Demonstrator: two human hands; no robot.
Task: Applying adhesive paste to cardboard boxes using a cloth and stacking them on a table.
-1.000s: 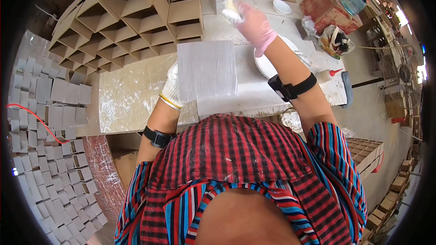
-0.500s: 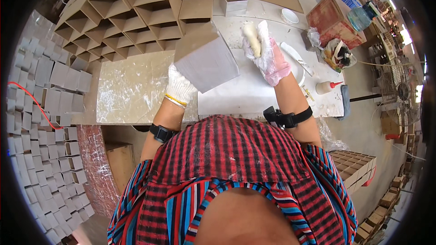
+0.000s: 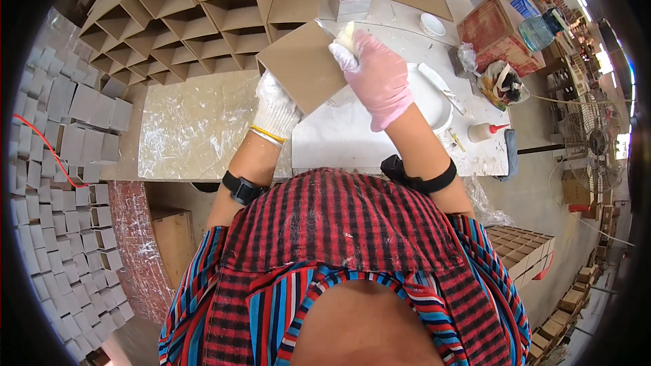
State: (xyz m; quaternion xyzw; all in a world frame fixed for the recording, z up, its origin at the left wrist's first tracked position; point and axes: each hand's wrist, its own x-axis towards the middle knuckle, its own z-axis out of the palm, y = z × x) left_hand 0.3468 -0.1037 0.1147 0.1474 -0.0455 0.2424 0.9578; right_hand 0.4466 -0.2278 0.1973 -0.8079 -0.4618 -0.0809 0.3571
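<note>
Under a white knitted glove with a yellow cuff band, my left hand point(image 3: 277, 110) grips the lower left edge of a cardboard box point(image 3: 302, 71). The box is held tilted above the table, a plain tan face toward me. My right hand point(image 3: 381, 83), in a pink glove with whitish smears on the fingers, is closed at the box's right edge. From its fingers pokes a cream-coloured, stubby rod-like tool point(image 3: 346, 36); its working end is hidden. Whether the right fingers touch the box as well cannot be made out.
Open tan boxes point(image 3: 183, 27) are stacked at the far left. A small open box point(image 3: 350, 1), a white bowl point(image 3: 432, 25) and a red-tipped bottle point(image 3: 486, 131) stand on the table. A white knife-like tool point(image 3: 441, 85) lies to the right. Grey-white boxes point(image 3: 74, 135) fill the left side.
My right hand has moved left to the box and turned its back toward me. The box has turned from its whitish side to a tan face.
</note>
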